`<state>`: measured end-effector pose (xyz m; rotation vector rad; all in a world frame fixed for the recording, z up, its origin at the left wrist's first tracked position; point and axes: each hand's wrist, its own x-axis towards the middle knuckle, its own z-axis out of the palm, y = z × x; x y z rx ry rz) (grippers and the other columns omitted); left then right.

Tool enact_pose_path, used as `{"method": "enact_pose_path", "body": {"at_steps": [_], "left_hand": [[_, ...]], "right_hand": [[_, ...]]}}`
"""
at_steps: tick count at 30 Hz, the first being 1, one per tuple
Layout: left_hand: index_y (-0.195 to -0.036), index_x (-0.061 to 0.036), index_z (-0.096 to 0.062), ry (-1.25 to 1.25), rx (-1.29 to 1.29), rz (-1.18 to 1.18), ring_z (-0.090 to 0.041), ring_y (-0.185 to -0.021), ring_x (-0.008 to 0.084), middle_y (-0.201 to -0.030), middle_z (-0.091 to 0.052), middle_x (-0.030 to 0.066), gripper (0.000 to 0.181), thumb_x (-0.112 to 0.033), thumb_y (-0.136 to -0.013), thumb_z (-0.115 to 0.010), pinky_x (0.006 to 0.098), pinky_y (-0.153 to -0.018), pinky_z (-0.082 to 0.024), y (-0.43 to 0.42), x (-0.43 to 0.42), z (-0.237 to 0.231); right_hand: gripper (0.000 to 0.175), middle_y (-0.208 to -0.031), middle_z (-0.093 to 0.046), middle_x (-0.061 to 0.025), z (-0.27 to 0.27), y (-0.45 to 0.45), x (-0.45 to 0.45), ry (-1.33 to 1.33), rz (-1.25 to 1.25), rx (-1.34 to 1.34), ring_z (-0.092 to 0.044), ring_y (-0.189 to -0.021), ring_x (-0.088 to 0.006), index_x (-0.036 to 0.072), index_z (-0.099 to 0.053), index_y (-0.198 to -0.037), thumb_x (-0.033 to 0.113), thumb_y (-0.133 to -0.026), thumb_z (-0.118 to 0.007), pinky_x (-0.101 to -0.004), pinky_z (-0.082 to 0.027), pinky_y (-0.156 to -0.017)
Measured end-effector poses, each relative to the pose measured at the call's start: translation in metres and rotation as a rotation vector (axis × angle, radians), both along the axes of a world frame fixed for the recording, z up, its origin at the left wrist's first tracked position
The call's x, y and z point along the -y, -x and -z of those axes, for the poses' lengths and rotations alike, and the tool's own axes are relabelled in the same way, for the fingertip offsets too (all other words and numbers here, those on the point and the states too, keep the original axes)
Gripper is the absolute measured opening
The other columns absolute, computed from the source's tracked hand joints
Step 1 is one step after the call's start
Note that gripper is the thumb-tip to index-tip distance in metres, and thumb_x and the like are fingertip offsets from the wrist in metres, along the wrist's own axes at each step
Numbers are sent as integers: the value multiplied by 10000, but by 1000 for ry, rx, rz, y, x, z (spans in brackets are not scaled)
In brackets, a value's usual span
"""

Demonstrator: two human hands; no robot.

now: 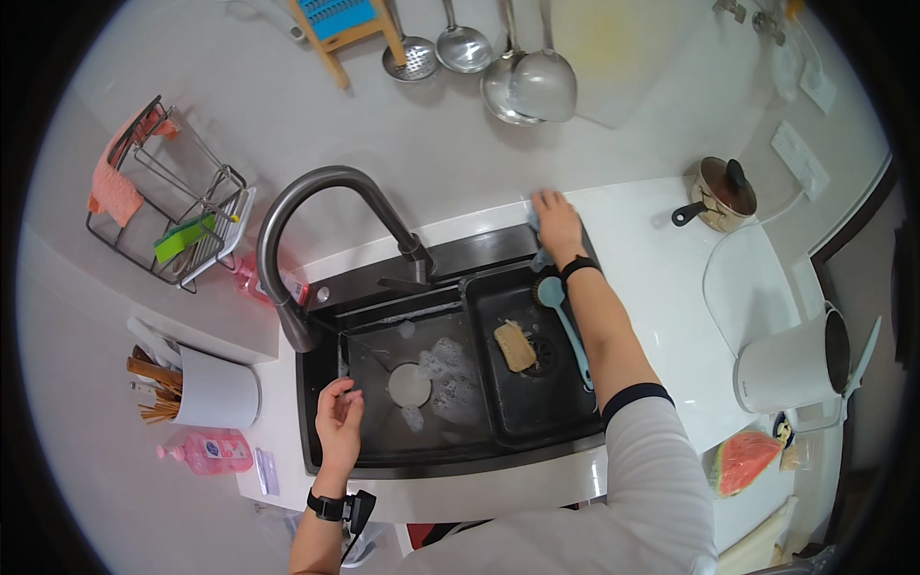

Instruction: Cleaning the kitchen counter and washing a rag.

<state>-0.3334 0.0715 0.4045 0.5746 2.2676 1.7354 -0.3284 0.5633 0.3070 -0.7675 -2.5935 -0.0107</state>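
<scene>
My right hand (559, 224) is at the back right corner of the black sink (535, 456), flat over a blue-grey cloth (542, 260) that shows at its edges. Above the left side of the basin is my left hand (339, 424), loosely curled and holding nothing. Soapy water with foam (449, 374) covers the left basin's floor, around a pale round disc (410, 386). On the right, a black draining tray (517, 417) holds a tan sponge (515, 346) and a light-blue scrub brush (568, 327). The dark pull-down faucet (338, 175) arches over the left basin.
Left of the sink stand a white utensil holder (219, 387), a pink soap bottle (215, 453) and a wire rack (154, 237). Rightward are a small lidded pot (722, 198), a white electric kettle (783, 366) and a watermelon piece (747, 460). Steel ladles (463, 49) hang behind.
</scene>
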Motion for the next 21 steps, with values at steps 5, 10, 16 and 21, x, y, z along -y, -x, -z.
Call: {"method": "enact_pose_path", "body": {"at_steps": [5, 10, 16, 21], "left_hand": [[-1084, -27, -538, 52, 23, 41, -582, -902, 100, -1185, -488, 64, 242, 55, -857, -547, 226, -828, -464, -14, -8, 14], [-1062, -15, -554, -18, 28, 96, -576, -903, 101, -1180, -493, 70, 204, 40, -867, -541, 245, -847, -465, -30, -31, 19], [-1035, -13, -579, -52, 39, 232, -575, -950, 123, -1178, -495, 82, 173, 28, -871, -542, 244, -840, -475, -50, -71, 11], [-1041, -29, -583, -105, 104, 321, -589, -951, 141, -1199, -505, 73, 169, 0, -878, -556, 254, -868, -449, -61, -70, 8]], "right_hand": [[240, -1165, -525, -65, 1, -74, -55, 115, 159, 95, -448, -1172, -293, 145, -598, -1048, 141, -855, -456, -438, -413, -922], [382, -1279, -439, -122, -20, -116, -24, 248, 155, 253, -390, -1222, -356, 136, -553, -1159, 316, -823, -536, -450, -444, -910], [751, -1431, -228, -241, -46, -186, 30, 329, 201, 590, -250, -1276, -502, 157, -244, -1430, 471, -818, -546, -499, -406, -958], [742, -1387, -276, -252, -42, -248, 77, 243, 213, 579, -331, -1211, -483, 116, -277, -1414, 538, -844, -495, -477, -463, -885]]}}
